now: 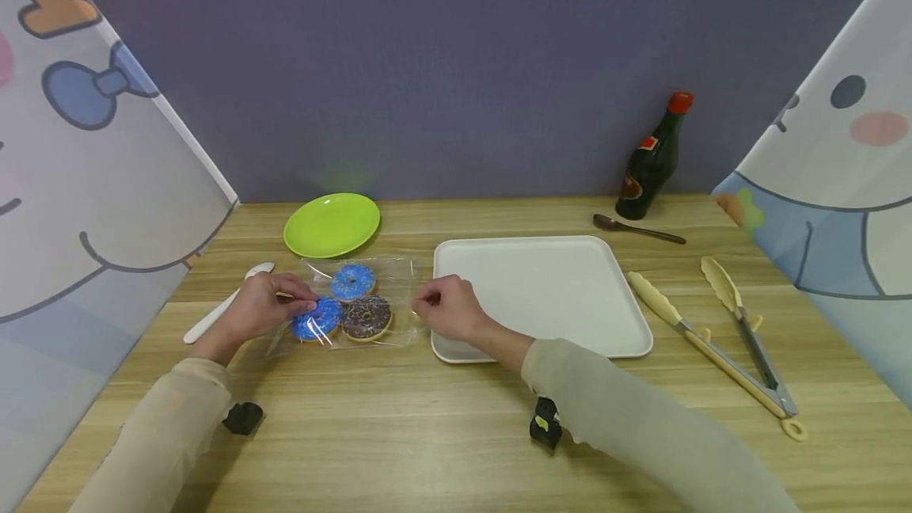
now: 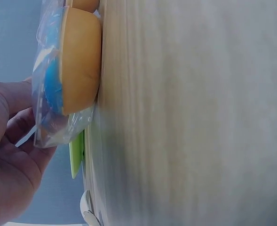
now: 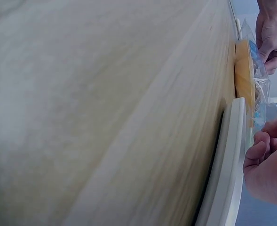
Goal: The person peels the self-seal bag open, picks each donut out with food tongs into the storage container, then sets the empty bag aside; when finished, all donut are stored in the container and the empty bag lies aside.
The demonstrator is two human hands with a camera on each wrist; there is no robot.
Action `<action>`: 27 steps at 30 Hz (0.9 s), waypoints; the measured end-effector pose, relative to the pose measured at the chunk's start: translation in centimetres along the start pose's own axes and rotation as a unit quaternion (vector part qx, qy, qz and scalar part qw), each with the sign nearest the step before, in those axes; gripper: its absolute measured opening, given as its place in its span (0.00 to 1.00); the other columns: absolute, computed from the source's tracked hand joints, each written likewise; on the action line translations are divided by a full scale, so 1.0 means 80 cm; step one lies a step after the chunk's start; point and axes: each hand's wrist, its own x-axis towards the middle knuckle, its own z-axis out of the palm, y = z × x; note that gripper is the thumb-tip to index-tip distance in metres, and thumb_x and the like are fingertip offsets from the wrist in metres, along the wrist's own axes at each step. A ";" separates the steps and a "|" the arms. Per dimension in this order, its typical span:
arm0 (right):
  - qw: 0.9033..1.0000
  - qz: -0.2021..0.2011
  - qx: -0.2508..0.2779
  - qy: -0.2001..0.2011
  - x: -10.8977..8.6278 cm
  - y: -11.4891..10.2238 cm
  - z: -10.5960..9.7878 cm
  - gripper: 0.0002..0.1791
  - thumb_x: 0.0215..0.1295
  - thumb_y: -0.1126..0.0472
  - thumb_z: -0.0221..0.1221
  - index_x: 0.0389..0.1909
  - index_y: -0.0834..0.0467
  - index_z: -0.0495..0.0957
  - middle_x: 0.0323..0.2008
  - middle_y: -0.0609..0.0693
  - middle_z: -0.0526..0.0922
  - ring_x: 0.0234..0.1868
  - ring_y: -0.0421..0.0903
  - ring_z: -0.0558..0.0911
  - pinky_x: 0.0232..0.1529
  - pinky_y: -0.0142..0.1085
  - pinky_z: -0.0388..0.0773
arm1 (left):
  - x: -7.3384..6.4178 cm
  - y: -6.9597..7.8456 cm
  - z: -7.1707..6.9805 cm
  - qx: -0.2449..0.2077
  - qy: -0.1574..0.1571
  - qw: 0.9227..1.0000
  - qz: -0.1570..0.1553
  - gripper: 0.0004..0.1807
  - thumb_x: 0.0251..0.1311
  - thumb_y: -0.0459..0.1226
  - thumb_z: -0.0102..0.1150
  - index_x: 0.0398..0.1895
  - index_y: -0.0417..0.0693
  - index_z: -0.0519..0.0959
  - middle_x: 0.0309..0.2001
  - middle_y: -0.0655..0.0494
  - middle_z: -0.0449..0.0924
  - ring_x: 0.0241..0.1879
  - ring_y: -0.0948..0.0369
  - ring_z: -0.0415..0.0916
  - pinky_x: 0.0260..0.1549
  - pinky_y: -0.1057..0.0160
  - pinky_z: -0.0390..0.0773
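A clear plastic bag [image 1: 400,279] lies on the wooden table with three donuts inside. Two have blue icing: a rear donut [image 1: 352,282] and a left donut [image 1: 318,320]; the front-right donut [image 1: 367,318] is dark brown with sprinkles. My left hand [image 1: 265,309] pinches the bag's left part beside the left blue donut; in the left wrist view the film passes between thumb and fingers. With curled fingers, my right hand [image 1: 450,307] pinches the bag's right edge, above the left rim of a white tray [image 1: 541,291].
A green plate [image 1: 332,226] sits behind the bag, a white spoon [image 1: 221,313] at its left. Right of the tray lie spread tongs [image 1: 720,355]. A brown spoon [image 1: 639,229] and a dark green bottle [image 1: 650,161] are at the back right, near the wall.
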 end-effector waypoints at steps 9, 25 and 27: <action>0.999 0.025 -0.015 0.043 -0.003 0.006 -0.007 0.06 0.53 0.69 0.58 0.21 0.60 0.81 0.19 0.44 0.78 0.24 0.37 0.74 0.31 0.31 0.73 | -0.001 0.003 -0.002 0.006 -0.004 1.000 -0.008 0.05 0.48 0.23 0.68 0.27 0.39 0.86 0.31 0.51 0.82 0.33 0.61 0.77 0.30 0.70 0.78; 0.998 0.034 -0.006 0.055 -0.004 0.013 -0.014 0.06 0.54 0.66 0.59 0.22 0.58 0.83 0.19 0.43 0.78 0.24 0.38 0.72 0.30 0.32 0.70 | 0.000 -0.001 0.000 -0.004 0.000 1.000 -0.004 0.05 0.48 0.23 0.68 0.26 0.38 0.86 0.32 0.50 0.82 0.33 0.64 0.76 0.30 0.71 0.78; 0.998 0.037 0.002 0.051 -0.001 0.012 -0.015 0.06 0.55 0.65 0.59 0.23 0.58 0.84 0.20 0.43 0.79 0.24 0.38 0.73 0.29 0.32 0.70 | 0.000 -0.002 0.000 0.000 0.000 1.000 -0.004 0.05 0.48 0.22 0.68 0.26 0.39 0.86 0.31 0.50 0.82 0.33 0.66 0.76 0.30 0.72 0.77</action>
